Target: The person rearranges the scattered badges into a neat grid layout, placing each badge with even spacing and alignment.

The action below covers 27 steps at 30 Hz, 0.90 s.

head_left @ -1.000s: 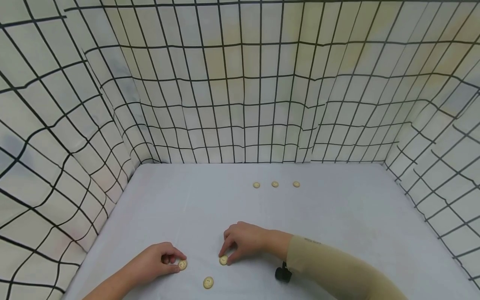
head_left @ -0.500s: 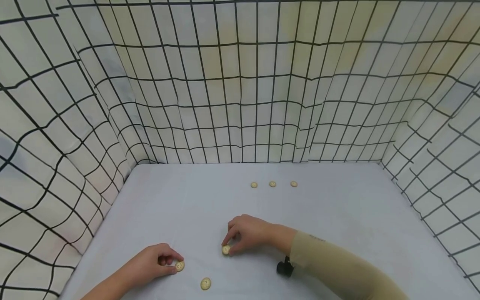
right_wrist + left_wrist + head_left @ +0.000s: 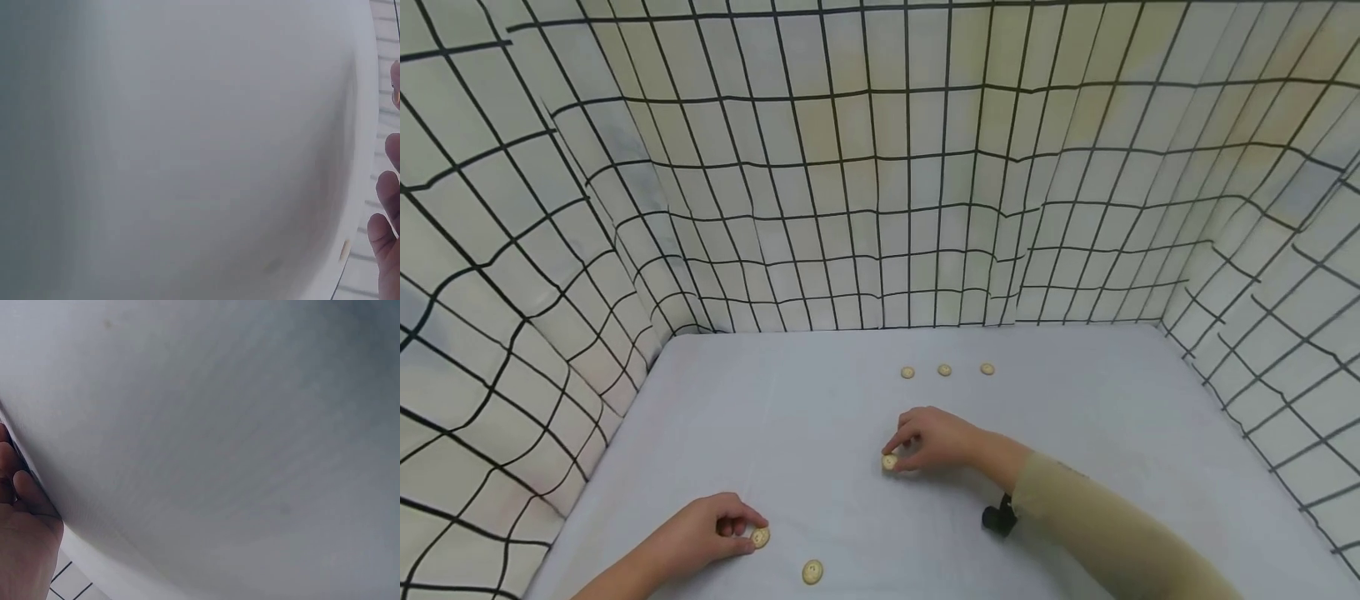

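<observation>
Between thumb and forefinger my left hand (image 3: 703, 535) pinches a small round cream-coloured disc (image 3: 761, 537) with dark marks on its face, at the front left of the white table. Farther in, near the middle, my right hand (image 3: 938, 438) holds a similar disc (image 3: 889, 462) by its edges with thumb and finger; whether it touches the cloth I cannot tell. A third disc (image 3: 812, 572) lies near the front, right of my left hand. The left wrist view catches part of the left hand (image 3: 28, 540) at its edge; several right-hand fingers (image 3: 387, 187) show in the right wrist view.
Three more discs lie in a row at the back: left disc (image 3: 907, 372), middle disc (image 3: 944, 370), right disc (image 3: 987, 369). Pale walls with a black grid (image 3: 880, 192) enclose the white table (image 3: 1075, 400). A black wrist camera (image 3: 999, 517) hangs under the right sleeve.
My right hand has carried its disc away from me and to the right, toward the back row. The left hand and its disc stay at nearly the same place.
</observation>
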Tool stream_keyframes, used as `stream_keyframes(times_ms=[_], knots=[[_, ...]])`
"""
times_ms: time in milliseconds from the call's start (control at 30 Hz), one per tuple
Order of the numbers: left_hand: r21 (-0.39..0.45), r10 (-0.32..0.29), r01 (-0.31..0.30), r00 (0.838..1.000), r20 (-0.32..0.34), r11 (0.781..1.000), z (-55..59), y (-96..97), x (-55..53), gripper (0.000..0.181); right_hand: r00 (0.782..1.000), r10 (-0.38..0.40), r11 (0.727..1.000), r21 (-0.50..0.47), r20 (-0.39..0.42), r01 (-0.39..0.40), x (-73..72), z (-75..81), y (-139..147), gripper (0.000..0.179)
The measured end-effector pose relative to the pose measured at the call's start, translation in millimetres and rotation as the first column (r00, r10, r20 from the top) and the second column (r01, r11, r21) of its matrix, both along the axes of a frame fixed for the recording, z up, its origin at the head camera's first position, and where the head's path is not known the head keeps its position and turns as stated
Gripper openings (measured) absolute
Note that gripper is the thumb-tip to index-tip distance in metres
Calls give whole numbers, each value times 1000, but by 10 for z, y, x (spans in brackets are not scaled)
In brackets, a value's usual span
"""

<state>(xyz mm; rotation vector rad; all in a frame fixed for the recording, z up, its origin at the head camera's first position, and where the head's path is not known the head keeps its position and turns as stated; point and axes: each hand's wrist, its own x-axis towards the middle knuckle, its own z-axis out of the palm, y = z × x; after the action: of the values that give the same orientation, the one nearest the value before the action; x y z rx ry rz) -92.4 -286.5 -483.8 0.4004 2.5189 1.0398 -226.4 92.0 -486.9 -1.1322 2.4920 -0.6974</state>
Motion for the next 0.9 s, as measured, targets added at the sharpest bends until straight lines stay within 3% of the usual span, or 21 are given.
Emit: stream_keyframes(times_ms=[167, 433, 700, 900], knots=[[22, -10, 10, 1000, -4, 1000, -14, 2, 6, 22, 993, -117, 993, 16, 21, 117, -107, 2, 306, 22], [24, -10, 10, 1000, -1, 1000, -33, -8, -6, 22, 962, -274, 962, 7, 17, 274, -297, -78, 859, 21], [11, -21, 21, 1000, -17, 1000, -41, -7, -28, 22, 894, -446, 895, 2, 35, 446, -452, -124, 1380, 24], [5, -12, 12, 1000, -6, 1000, -38, -22, -18, 22, 848, -529, 849, 43, 42, 527, -558, -158, 1550, 29]])
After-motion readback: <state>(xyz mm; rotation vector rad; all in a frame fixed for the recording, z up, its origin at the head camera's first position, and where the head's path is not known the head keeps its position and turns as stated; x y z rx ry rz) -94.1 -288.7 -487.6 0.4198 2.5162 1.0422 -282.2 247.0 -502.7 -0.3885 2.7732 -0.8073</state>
